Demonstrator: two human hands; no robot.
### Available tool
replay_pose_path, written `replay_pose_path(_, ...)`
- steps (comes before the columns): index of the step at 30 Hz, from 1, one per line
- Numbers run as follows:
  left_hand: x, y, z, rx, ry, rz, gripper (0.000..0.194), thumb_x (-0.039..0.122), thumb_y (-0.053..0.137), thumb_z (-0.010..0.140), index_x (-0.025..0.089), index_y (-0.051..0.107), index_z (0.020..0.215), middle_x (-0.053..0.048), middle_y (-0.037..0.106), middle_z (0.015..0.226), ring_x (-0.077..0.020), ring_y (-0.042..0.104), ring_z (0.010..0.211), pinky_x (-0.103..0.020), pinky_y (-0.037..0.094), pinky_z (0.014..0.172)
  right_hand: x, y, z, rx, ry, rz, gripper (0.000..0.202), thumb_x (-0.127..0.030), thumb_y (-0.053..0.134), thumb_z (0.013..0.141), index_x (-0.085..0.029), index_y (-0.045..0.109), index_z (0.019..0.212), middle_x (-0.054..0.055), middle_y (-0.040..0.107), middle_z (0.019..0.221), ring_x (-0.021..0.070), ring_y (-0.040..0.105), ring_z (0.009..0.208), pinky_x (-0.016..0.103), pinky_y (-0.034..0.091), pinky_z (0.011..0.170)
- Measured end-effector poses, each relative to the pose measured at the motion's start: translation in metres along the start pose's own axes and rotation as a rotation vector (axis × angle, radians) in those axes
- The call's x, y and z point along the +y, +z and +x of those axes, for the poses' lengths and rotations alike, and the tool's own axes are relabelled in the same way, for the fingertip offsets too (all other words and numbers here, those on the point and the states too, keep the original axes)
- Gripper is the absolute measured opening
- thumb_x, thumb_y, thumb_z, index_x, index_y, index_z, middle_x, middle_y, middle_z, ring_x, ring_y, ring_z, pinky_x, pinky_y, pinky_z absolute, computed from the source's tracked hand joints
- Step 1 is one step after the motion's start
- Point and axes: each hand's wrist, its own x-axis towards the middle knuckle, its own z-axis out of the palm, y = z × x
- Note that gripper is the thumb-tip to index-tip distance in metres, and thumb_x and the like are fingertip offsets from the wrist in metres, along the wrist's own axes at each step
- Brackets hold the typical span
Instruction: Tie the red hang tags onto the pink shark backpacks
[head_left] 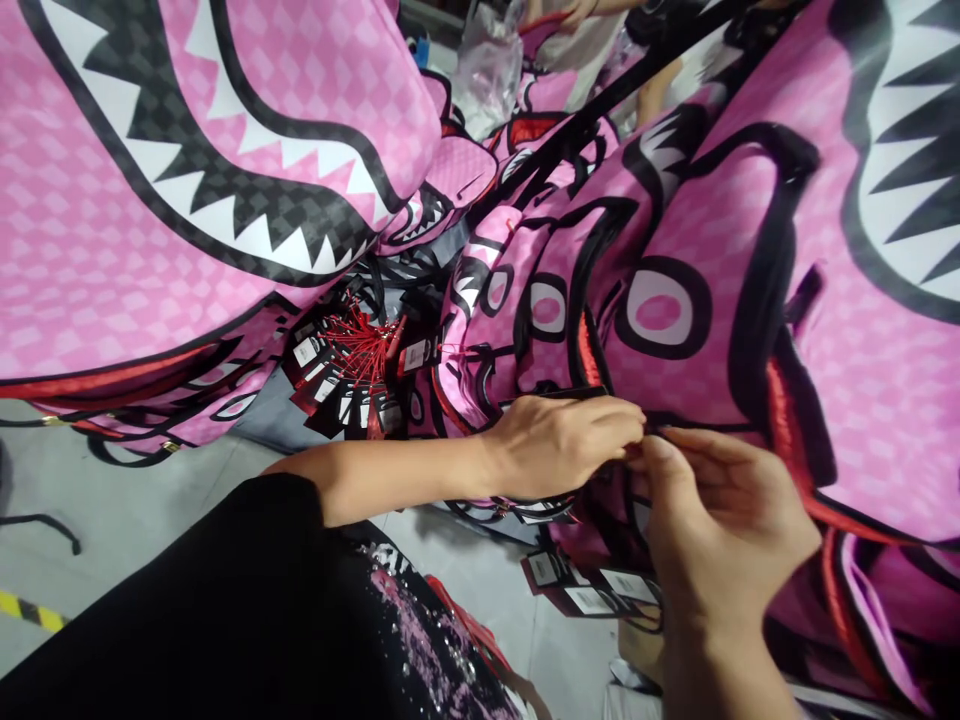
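My left hand point(555, 445) reaches in across the middle with its fingers pinched together. Its fingertips meet those of my right hand point(731, 515), whose thumb and index finger are also closed. Whatever lies between the fingertips is too small and hidden to make out. Both hands are at the lower edge of a pink checkered backpack point(697, 230) with black trim, a round eye print and a red-lined opening. Black hang tags point(589, 597) with white labels dangle just below my hands. To the left, more hang tags point(345, 400) lie fanned out with red cords point(365, 337).
A large pink backpack point(67, 270) with a shark-mouth print fills the left. Similar bags point(499, 285) stand packed in a row behind my hands. Clear plastic wrap point(487, 65) and another person's hand point(581, 12) are at the back. Yellow-black tape point(34, 610) marks the floor.
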Motion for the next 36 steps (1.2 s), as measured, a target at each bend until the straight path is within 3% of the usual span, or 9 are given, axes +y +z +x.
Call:
replay_pose_path(3,-0.053,-0.028,-0.044,0.236,-0.194,0.125,0.036,0.040,0.048,0.096,0.024,0.054,0.128,-0.006,0.055,0.138,-0.0182,0.053,0.128,-0.037,0.049,0.104,0.002,-0.002,-0.015,0.009,-0.214,-0.250,0.050,-0.032,0.068,0.085,-0.017,0.056,0.131,0.013,0.068,0.109,0.0226,0.068,0.086,0.040,0.055,0.078)
replay_pose_path(6,-0.143,-0.048,-0.101,0.434,-0.756,0.354,0.058,0.040,0.061,0.088,0.014,0.045,0.137,-0.018,0.044,0.147,-0.0283,0.037,0.140,-0.048,0.035,0.115,0.004,0.008,-0.049,0.089,-0.392,-0.300,0.054,-0.018,0.069,0.082,-0.017,0.055,0.133,0.015,0.063,0.122,0.0284,0.061,0.110,0.046,0.050,0.094)
replay_pose_path(8,-0.204,-0.049,-0.128,0.268,-0.998,0.432,0.077,0.045,0.070,0.079,0.007,0.041,0.140,-0.024,0.033,0.152,-0.0360,0.023,0.146,-0.056,0.023,0.118,0.007,0.029,-0.081,0.011,-0.383,-0.179,0.047,-0.010,0.064,0.083,-0.019,0.058,0.128,0.013,0.066,0.113,0.0252,0.064,0.105,0.041,0.053,0.090)
replay_pose_path(11,-0.265,-0.034,-0.141,-0.030,-0.959,0.452,0.069,0.046,0.072,0.076,0.007,0.054,0.130,-0.021,0.039,0.150,-0.0382,0.015,0.148,-0.060,0.007,0.120,0.012,0.078,-0.131,-0.203,-0.279,-0.058,0.034,-0.008,0.057,0.087,-0.018,0.059,0.120,0.011,0.067,0.108,0.0212,0.066,0.100,0.035,0.055,0.086)
replay_pose_path(14,-0.286,-0.024,-0.138,-0.101,-0.869,0.419,0.032,0.033,0.060,0.086,0.011,0.068,0.107,-0.016,0.066,0.124,-0.0326,0.045,0.134,-0.056,0.012,0.121,0.016,0.128,-0.170,-0.332,-0.155,-0.021,0.027,-0.012,0.053,0.091,-0.018,0.059,0.117,0.011,0.067,0.107,0.0196,0.066,0.099,0.032,0.057,0.084)
replay_pose_path(19,-0.269,-0.055,-0.156,-0.113,-0.765,0.399,0.028,0.027,0.047,0.092,0.014,0.071,0.099,-0.011,0.073,0.107,-0.0222,0.067,0.104,-0.040,0.031,0.118,0.014,0.176,-0.196,-0.341,0.002,0.036,0.024,-0.016,0.050,0.093,-0.019,0.062,0.114,0.010,0.069,0.104,0.0189,0.068,0.095,0.031,0.057,0.081)
replay_pose_path(25,-0.194,-0.121,-0.214,0.048,-0.491,0.251,0.022,0.026,0.049,0.091,0.022,0.071,0.090,-0.004,0.076,0.096,-0.0221,0.069,0.100,-0.048,0.044,0.110,0.011,0.195,-0.199,-0.104,0.429,0.120,0.026,-0.032,0.052,0.092,-0.016,0.064,0.108,0.010,0.069,0.101,0.0184,0.068,0.086,0.032,0.055,0.078)
replay_pose_path(31,-0.122,-0.153,-0.274,-0.165,-0.363,-0.130,0.043,0.019,0.054,0.078,0.048,0.059,0.110,0.010,0.074,0.095,-0.0230,0.072,0.093,-0.050,0.058,0.093,0.027,0.196,-0.266,0.162,0.977,0.269,0.045,-0.052,0.062,0.081,-0.015,0.061,0.106,0.010,0.070,0.099,0.0189,0.067,0.080,0.034,0.053,0.078)
replay_pose_path(36,-0.087,-0.147,-0.288,-0.350,-0.304,-0.419,0.041,0.020,0.054,0.072,0.043,0.058,0.107,0.009,0.075,0.088,-0.0224,0.073,0.087,-0.044,0.059,0.093,0.047,0.179,-0.338,0.254,1.227,0.393,0.055,-0.057,0.074,0.063,-0.014,0.061,0.095,0.008,0.071,0.087,0.0182,0.066,0.070,0.030,0.051,0.065)
